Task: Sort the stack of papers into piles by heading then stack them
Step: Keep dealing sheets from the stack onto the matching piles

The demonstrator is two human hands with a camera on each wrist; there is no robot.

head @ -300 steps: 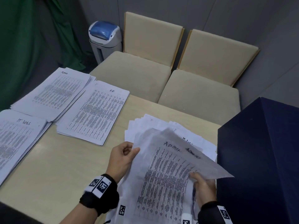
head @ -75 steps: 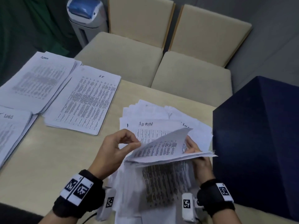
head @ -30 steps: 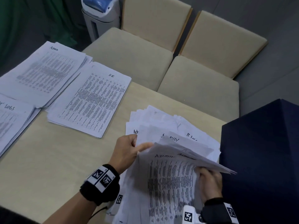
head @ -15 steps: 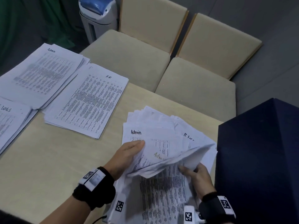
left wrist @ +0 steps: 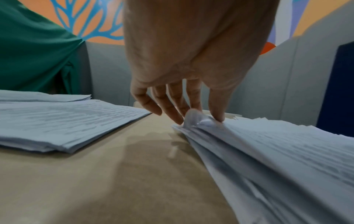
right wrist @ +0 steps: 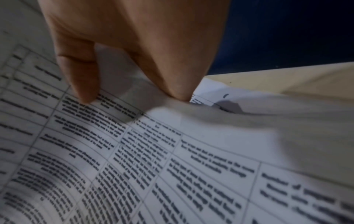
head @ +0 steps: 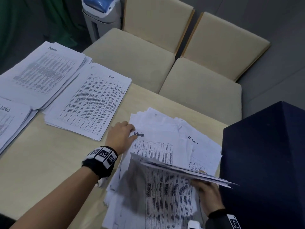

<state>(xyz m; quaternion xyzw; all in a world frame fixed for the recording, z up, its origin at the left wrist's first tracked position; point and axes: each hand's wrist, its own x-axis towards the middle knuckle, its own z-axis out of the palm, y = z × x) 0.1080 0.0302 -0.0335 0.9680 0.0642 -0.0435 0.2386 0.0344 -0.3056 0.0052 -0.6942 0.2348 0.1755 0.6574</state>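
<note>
The unsorted stack (head: 166,129) lies fanned on the table's right side, topped by a sheet headed "Admin" (head: 153,146). My left hand (head: 122,134) pinches that sheet's top-left corner; in the left wrist view the left hand (left wrist: 199,119) curls the corner (left wrist: 191,116) up between thumb and fingers. My right hand (head: 208,194) grips a sheaf of lifted sheets (head: 181,171) folded back towards me. The right wrist view shows the right hand (right wrist: 134,97) with its thumb (right wrist: 80,75) on a printed sheet (right wrist: 172,166). Sorted piles lie to the left: Admin (head: 46,71), HR (head: 92,103), IT Logs (head: 9,123).
A dark blue box (head: 267,162) stands tight against the stack's right side. Two beige chairs (head: 137,55) (head: 206,83) sit beyond the far table edge, with a white and blue bin (head: 100,14) behind them. Bare tabletop (head: 49,162) lies under my left forearm.
My left hand has slid from the middle of the Admin sheet up to its top-left corner and pinched it. The right hand has kept the lifted sheets, now flatter and nearer me.
</note>
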